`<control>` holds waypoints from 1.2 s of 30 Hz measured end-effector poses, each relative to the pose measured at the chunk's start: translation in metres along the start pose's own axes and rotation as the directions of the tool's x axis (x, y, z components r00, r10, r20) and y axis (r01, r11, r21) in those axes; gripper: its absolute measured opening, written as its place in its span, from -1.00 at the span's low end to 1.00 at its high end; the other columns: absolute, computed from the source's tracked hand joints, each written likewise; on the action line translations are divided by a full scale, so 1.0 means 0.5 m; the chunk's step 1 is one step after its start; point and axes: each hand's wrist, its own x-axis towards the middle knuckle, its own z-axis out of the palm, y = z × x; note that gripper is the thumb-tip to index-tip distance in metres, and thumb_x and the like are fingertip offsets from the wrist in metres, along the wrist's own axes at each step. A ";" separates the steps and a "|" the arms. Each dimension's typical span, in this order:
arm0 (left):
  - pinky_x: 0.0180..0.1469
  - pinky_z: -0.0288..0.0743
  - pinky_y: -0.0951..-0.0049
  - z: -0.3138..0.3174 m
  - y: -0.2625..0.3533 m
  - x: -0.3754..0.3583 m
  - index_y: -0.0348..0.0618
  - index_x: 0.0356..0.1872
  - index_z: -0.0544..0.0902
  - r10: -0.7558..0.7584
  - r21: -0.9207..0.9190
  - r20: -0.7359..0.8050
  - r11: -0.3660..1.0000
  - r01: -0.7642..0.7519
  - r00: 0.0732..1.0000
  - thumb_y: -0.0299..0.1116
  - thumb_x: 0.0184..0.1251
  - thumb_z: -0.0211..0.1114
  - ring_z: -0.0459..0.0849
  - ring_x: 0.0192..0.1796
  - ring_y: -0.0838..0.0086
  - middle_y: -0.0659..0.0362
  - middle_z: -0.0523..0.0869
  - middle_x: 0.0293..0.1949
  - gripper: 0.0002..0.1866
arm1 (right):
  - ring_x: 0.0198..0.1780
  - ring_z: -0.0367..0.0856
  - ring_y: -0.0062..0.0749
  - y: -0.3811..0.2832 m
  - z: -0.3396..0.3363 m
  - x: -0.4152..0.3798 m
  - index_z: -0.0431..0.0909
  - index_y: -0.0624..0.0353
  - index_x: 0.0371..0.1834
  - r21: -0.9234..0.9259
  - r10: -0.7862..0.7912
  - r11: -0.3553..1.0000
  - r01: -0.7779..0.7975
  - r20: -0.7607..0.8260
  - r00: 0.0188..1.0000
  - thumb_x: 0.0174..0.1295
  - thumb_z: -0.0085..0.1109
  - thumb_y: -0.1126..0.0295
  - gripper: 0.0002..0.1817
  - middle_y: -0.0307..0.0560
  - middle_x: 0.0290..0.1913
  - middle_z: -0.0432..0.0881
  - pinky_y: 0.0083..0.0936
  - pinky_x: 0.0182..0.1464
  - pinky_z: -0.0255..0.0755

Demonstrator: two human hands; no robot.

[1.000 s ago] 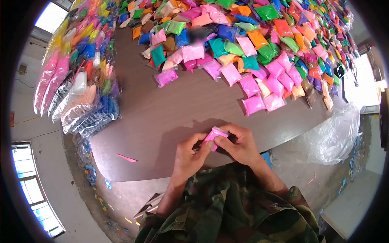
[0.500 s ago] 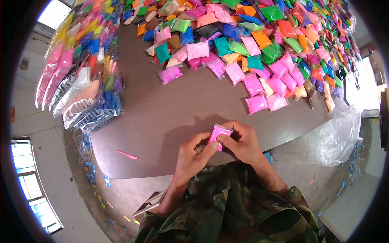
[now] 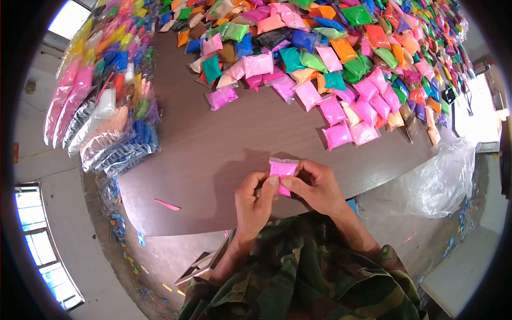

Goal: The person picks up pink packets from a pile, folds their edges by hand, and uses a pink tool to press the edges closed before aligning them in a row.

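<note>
Left hand [image 3: 253,207] and right hand [image 3: 322,192] together pinch a pink packet [image 3: 283,168], seemingly pressing it, the next move calling for even pressure, with piled packets [image 3: 365,111] beyond them.

Nowhere can any word, label, brand or number be read (nor any sign).

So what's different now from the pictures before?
The small, shiny pink plastic packet has been turned: its top leaned right before, and now it sits straighter. The bare left hand and bare right hand held it all along; nothing was let go. The thin pink strip and the heap of colourful plastic packets stayed put.
</note>
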 end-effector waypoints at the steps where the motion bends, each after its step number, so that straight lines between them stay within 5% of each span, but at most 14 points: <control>1: -0.23 0.53 0.60 0.000 0.002 0.000 -0.36 0.00 0.75 -0.016 0.007 -0.007 1.000 0.016 1.000 -0.30 0.64 0.40 0.62 -0.30 0.71 0.24 0.77 -0.32 -0.74 | -0.26 0.52 -0.80 0.002 0.001 0.001 0.65 0.33 -0.07 0.002 -0.002 1.000 0.002 -0.016 1.000 0.53 0.40 0.44 -0.84 -0.37 -0.29 0.65 -0.66 -0.28 0.42; 6: -0.14 0.56 0.58 -0.002 0.013 0.007 -0.37 0.13 0.74 0.002 0.108 0.035 0.994 -0.005 0.999 -0.36 0.61 0.40 0.64 -0.19 0.68 0.26 0.77 -0.22 -0.72 | -0.33 0.48 -0.76 -0.001 0.007 -0.004 0.65 0.30 -0.13 -0.124 -0.003 0.992 -0.006 -0.077 0.997 0.48 0.40 0.41 -0.83 -0.34 -0.36 0.62 -0.59 -0.33 0.41; 8: -0.14 0.54 0.55 -0.012 0.011 0.011 -0.36 0.12 0.74 -0.101 0.078 0.063 0.992 0.096 0.993 -0.36 0.59 0.41 0.62 -0.19 0.66 0.29 0.74 -0.23 -0.72 | -0.37 0.48 -0.65 0.008 0.006 -0.004 0.65 0.28 -0.11 -0.181 -0.078 0.981 0.066 -0.060 0.995 0.44 0.41 0.41 -0.82 -0.24 -0.40 0.60 -0.48 -0.34 0.41; 14: -0.29 0.32 0.55 -0.020 -0.008 0.021 -0.33 -0.12 0.71 0.091 0.217 0.106 0.970 -0.112 0.990 -0.33 0.59 0.40 0.47 -0.29 0.69 0.37 0.63 -0.35 -0.78 | -0.40 0.50 -0.37 0.006 0.002 -0.011 0.62 0.29 -0.13 -0.240 -0.200 0.953 0.185 -0.038 0.979 0.43 0.37 0.45 -0.86 -0.03 -0.42 0.55 -0.31 -0.32 0.41; 19: -0.29 0.27 0.56 -0.010 -0.018 0.017 -0.27 -0.18 0.67 0.091 0.148 0.034 0.984 -0.095 0.995 -0.32 0.63 0.38 0.42 -0.31 0.70 0.41 0.56 -0.39 -0.79 | -0.43 0.51 -0.24 -0.009 -0.006 -0.010 0.61 0.28 -0.16 -0.342 -0.179 0.924 0.171 0.007 0.984 0.45 0.35 0.42 -0.85 0.07 -0.40 0.55 -0.25 -0.34 0.40; 22: -0.28 0.28 0.56 -0.002 -0.021 0.024 -0.25 -0.17 0.67 0.078 0.127 -0.002 0.989 -0.077 0.997 -0.31 0.65 0.36 0.41 -0.30 0.71 0.42 0.55 -0.37 -0.79 | -0.37 0.50 -0.52 0.003 -0.005 -0.009 0.66 0.27 -0.05 -0.359 -0.226 0.910 0.210 -0.005 0.974 0.52 0.33 0.37 -0.83 -0.15 -0.37 0.57 -0.40 -0.33 0.41; 28: -0.25 0.25 0.56 -0.004 -0.009 0.050 -0.23 -0.18 0.65 0.072 0.237 0.027 0.968 -0.077 0.997 -0.27 0.67 0.34 0.37 -0.28 0.71 0.42 0.51 -0.36 -0.77 | -0.41 0.58 -0.49 0.004 -0.011 -0.074 0.70 0.32 0.00 -0.259 -0.463 0.882 0.393 -0.329 0.823 0.48 0.36 0.39 -0.80 -0.10 -0.35 0.66 -0.46 -0.37 0.46; 31: -0.25 0.25 0.56 0.007 -0.009 0.078 -0.19 -0.19 0.66 0.077 0.239 0.121 0.965 -0.104 0.990 -0.25 0.68 0.32 0.36 -0.28 0.71 0.42 0.50 -0.35 -0.77 | -0.41 0.59 -0.55 0.003 -0.051 -0.135 0.73 0.33 0.01 -0.312 -0.411 0.905 0.288 -0.473 0.779 0.48 0.36 0.42 -0.81 -0.10 -0.30 0.70 -0.51 -0.37 0.46; 36: -0.27 0.27 0.53 0.052 -0.014 0.107 -0.19 -0.17 0.67 0.028 0.196 0.177 0.979 -0.063 0.984 -0.23 0.69 0.32 0.40 -0.29 0.68 0.38 0.54 -0.34 -0.76 | -0.38 0.67 -0.48 0.038 -0.080 -0.160 0.75 0.31 0.02 -0.358 -0.485 0.873 0.331 -0.574 0.660 0.45 0.36 0.47 -0.82 -0.07 -0.25 0.73 -0.50 -0.36 0.51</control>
